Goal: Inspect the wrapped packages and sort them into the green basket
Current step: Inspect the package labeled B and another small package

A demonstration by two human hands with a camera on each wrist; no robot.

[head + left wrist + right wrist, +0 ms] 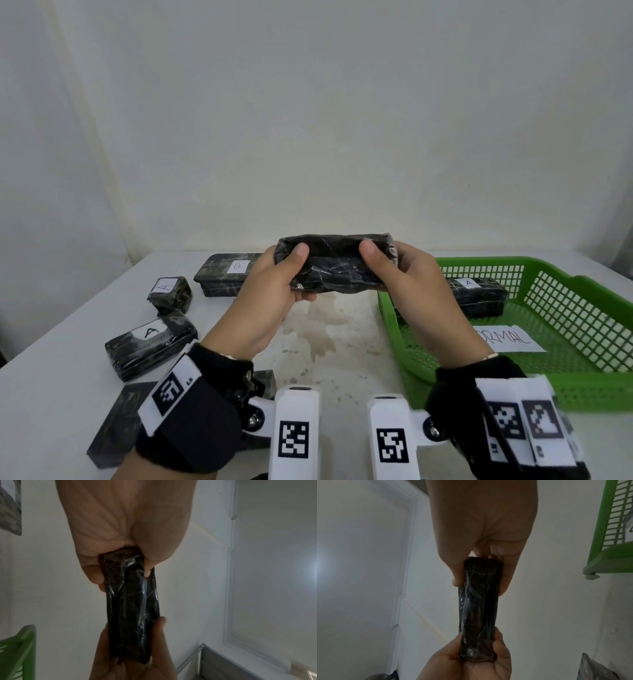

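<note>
Together our left hand (274, 291) and right hand (416, 284) gripped the wrapped package (334, 262) by its ends, clear above the table (342, 342) beside the green basket (565, 390); wrist views showed its creased underside.

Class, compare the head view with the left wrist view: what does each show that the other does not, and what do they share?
Only the head view shows the table, the labelled packages on it: two marked A and one marked B, plus the package inside the green basket and a paper sign.

Only the left wrist view shows the held package's crinkled end-on wrap and the left palm's creases.

Both show the left hand and right hand gripping the held package, and the green basket.
</note>
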